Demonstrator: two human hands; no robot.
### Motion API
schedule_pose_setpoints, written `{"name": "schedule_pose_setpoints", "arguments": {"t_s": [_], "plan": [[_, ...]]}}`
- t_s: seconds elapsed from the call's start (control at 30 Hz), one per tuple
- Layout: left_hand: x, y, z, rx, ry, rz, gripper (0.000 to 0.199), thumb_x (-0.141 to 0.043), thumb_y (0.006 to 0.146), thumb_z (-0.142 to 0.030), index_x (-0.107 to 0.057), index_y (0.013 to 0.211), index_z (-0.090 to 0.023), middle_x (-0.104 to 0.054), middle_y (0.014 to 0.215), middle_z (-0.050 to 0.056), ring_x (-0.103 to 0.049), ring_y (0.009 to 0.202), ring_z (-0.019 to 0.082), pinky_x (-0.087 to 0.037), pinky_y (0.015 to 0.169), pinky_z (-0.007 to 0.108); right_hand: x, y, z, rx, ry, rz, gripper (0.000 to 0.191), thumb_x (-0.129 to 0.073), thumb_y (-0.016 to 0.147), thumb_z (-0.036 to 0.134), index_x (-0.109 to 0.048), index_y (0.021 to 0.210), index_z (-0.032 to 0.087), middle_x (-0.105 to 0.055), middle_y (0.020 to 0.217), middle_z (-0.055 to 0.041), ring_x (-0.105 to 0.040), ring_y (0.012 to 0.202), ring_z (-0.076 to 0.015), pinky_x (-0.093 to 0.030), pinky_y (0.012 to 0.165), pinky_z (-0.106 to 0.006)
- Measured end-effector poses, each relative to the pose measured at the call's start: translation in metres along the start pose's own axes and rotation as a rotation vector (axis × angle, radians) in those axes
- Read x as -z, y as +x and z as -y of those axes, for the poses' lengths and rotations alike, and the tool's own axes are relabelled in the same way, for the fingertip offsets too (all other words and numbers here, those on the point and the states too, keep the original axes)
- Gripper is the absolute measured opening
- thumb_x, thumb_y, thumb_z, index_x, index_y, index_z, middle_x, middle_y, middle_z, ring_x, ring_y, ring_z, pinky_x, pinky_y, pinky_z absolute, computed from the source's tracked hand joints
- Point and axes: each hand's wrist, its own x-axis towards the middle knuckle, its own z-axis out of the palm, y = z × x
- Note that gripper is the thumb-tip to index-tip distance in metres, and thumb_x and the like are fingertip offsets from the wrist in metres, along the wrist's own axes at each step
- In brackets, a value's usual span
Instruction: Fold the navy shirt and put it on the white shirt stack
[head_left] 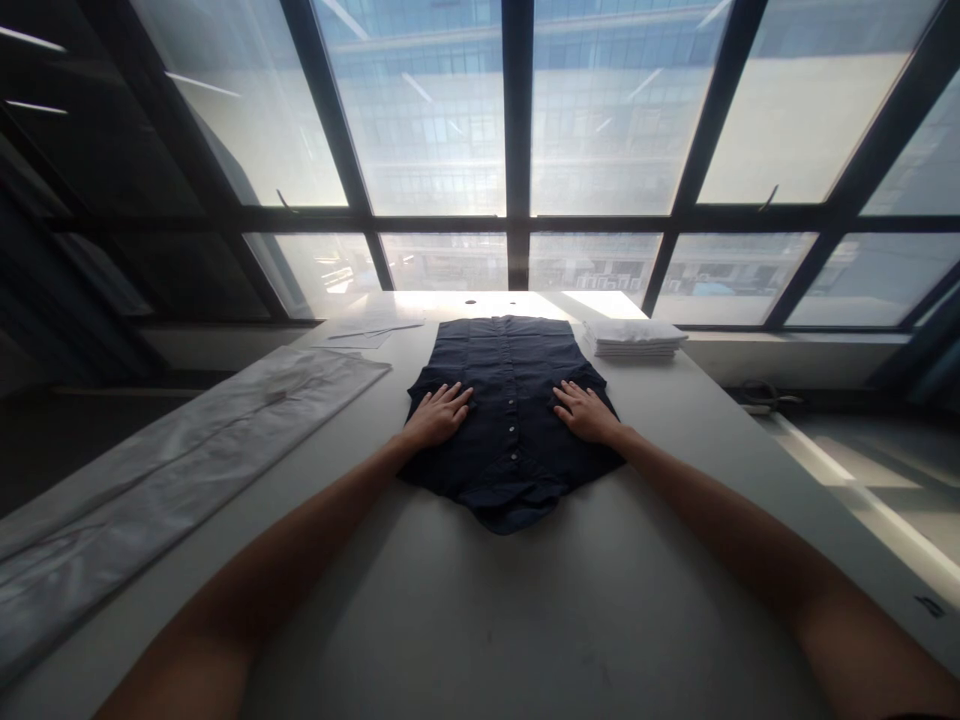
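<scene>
A dark navy shirt (506, 400) lies spread on the white table (465, 620), its button line running down the middle and its curved hem toward me. My left hand (439, 413) rests flat on the left part of the shirt, fingers spread. On the right part, my right hand (585, 410) lies palm down with its fingers apart. Neither hand grips the cloth. The shirt's sleeves do not show; whether they are folded under cannot be made out.
A stack of folded white cloth (634, 338) sits at the table's far right. Thin white sheets (364, 325) lie at the far left. A long grey-white fabric or plastic cover (202, 450) stretches along the left edge. Large windows (517, 130) stand beyond the table.
</scene>
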Motion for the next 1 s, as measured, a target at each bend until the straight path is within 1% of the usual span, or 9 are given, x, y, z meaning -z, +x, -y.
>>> {"name": "schedule_pose_setpoints", "arguments": {"t_s": [0.1, 0.2, 0.5, 0.87, 1.0], "plan": [[-0.0005, 0.0006, -0.0002, 0.018, 0.007, 0.003, 0.064, -0.024, 0.104, -0.047, -0.025, 0.163, -0.020, -0.022, 0.168, 0.007, -0.018, 0.155, 0.032, -0.020, 0.122, 0.056, 0.0003, -0.0001, 0.0001, -0.002, 0.000, 0.008, 0.061, -0.030, 0.105, 0.047, -0.035, 0.159, 0.018, -0.022, 0.168, -0.0123, -0.014, 0.156, -0.0275, -0.016, 0.123, -0.053], [-0.0004, 0.0008, -0.0009, 0.031, 0.012, 0.003, 0.066, -0.024, 0.104, -0.047, -0.025, 0.162, -0.016, -0.021, 0.168, 0.008, -0.018, 0.155, 0.031, -0.020, 0.123, 0.054, 0.0009, -0.0004, 0.0008, -0.003, 0.002, 0.011, 0.061, -0.030, 0.105, 0.046, -0.035, 0.159, 0.018, -0.022, 0.168, -0.0124, -0.015, 0.156, -0.0273, -0.016, 0.123, -0.053], [0.0012, 0.0001, -0.0022, 0.028, 0.006, 0.005, 0.065, -0.024, 0.104, -0.047, -0.029, 0.161, -0.018, -0.022, 0.168, 0.008, -0.018, 0.155, 0.031, -0.020, 0.123, 0.054, 0.0035, -0.0019, 0.0028, -0.001, 0.003, 0.005, 0.061, -0.032, 0.105, 0.046, -0.036, 0.158, 0.017, -0.024, 0.167, -0.0125, -0.017, 0.155, -0.0275, -0.017, 0.123, -0.052], [-0.0028, 0.0017, 0.0014, 0.015, 0.021, -0.005, 0.063, -0.025, 0.104, -0.047, -0.031, 0.161, -0.019, -0.023, 0.168, 0.007, -0.019, 0.155, 0.031, -0.021, 0.122, 0.055, 0.0004, -0.0011, 0.0011, -0.004, 0.007, -0.006, 0.060, -0.031, 0.106, 0.048, -0.037, 0.158, 0.019, -0.024, 0.167, -0.0129, -0.018, 0.155, -0.0278, -0.017, 0.123, -0.051], [-0.0024, 0.0012, 0.0012, 0.021, 0.011, 0.005, 0.064, -0.025, 0.104, -0.048, -0.030, 0.161, -0.019, -0.022, 0.168, 0.007, -0.018, 0.155, 0.031, -0.021, 0.122, 0.055, -0.0014, -0.0002, -0.0002, -0.003, 0.001, -0.005, 0.060, -0.033, 0.105, 0.046, -0.037, 0.158, 0.017, -0.024, 0.167, -0.0138, -0.019, 0.155, -0.0288, -0.018, 0.122, -0.052]]}}
